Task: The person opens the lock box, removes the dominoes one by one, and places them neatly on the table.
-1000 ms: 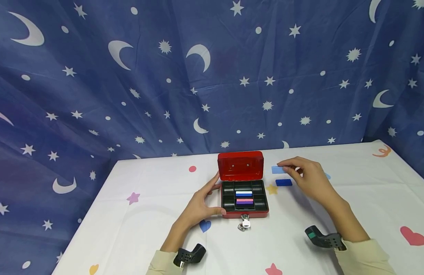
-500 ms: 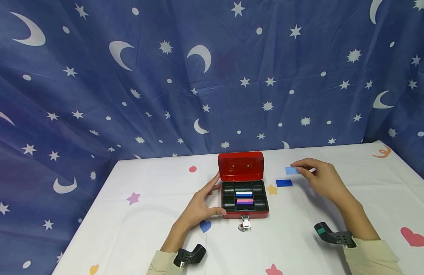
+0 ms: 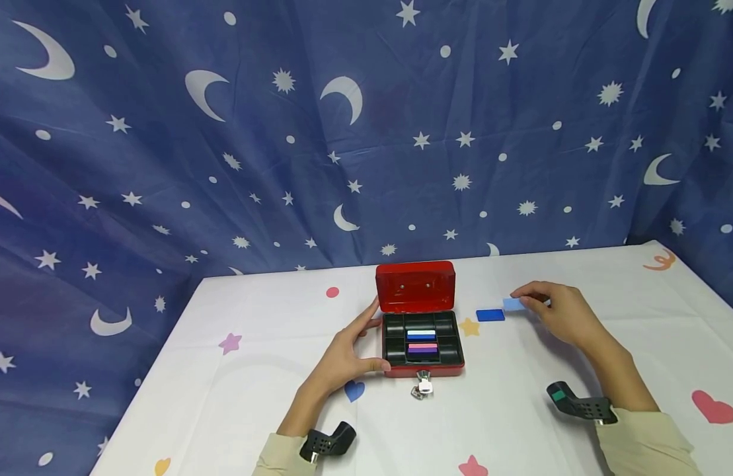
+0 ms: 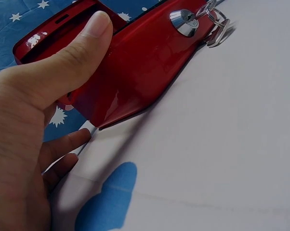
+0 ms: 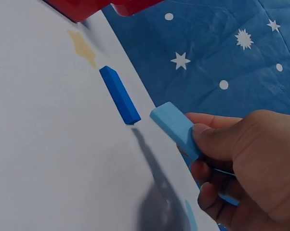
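Note:
My left hand (image 3: 348,357) holds the left side of an open red cash box (image 3: 424,371), thumb at the front corner and fingers along the side toward the hinge. In the left wrist view the thumb lies over the red front face, near the lock (image 4: 184,22). A light blue rectangular block (image 5: 171,122) is pinched by one end between thumb and fingers of my right hand (image 3: 559,314). Just left of it, a dark blue block (image 3: 490,315) lies on the table. The right wrist view has the held block close beside the dark blue one.
The box's black divided tray (image 3: 394,354) has white and blue pieces (image 3: 422,335) and pink and purple pieces (image 3: 422,348) in its middle compartments. Keys (image 3: 422,391) hang at the lock. The raised lid (image 3: 416,287) stands toward the blue star-patterned curtain (image 3: 366,165).
My right hand has carried the light blue block to the right, then a little nearer to me, lower beside the dark blue block. The left hand and the box have stayed put.

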`<state>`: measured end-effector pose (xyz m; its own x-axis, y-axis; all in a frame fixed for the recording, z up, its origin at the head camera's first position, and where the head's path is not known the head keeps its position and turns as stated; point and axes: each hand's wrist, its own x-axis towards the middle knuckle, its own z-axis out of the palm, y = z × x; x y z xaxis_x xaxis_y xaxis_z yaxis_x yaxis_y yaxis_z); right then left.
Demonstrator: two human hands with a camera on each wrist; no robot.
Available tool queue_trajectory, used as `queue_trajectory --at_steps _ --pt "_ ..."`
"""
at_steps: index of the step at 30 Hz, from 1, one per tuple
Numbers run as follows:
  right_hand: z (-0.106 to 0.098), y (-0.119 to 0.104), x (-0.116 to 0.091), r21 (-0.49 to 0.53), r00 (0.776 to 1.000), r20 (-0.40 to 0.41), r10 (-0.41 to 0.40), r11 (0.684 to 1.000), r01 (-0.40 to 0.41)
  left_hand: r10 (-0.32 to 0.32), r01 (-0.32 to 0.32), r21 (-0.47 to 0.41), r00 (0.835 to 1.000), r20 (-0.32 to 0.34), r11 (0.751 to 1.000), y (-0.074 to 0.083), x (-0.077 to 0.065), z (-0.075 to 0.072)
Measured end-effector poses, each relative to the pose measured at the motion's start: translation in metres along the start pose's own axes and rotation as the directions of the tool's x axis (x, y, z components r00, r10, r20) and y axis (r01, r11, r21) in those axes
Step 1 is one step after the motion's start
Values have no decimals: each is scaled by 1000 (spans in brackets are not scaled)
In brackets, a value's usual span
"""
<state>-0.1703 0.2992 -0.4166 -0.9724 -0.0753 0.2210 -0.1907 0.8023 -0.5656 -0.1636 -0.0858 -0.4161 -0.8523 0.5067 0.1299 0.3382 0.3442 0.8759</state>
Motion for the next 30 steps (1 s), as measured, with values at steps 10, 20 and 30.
queue_trajectory --at_steps 10,20,30 --pt "5 11 0 6 998 63 16 1000 -17 10 -10 -2 1000 -7 1000 -17 5 3" --pt "9 13 1 -18 996 68 54 998 -53 19 -19 10 999 -32 1000 -44 9 8" --pt "13 12 1 -24 998 35 57 998 -56 6 -6 -2 1000 -8 1000 -13 3 3"
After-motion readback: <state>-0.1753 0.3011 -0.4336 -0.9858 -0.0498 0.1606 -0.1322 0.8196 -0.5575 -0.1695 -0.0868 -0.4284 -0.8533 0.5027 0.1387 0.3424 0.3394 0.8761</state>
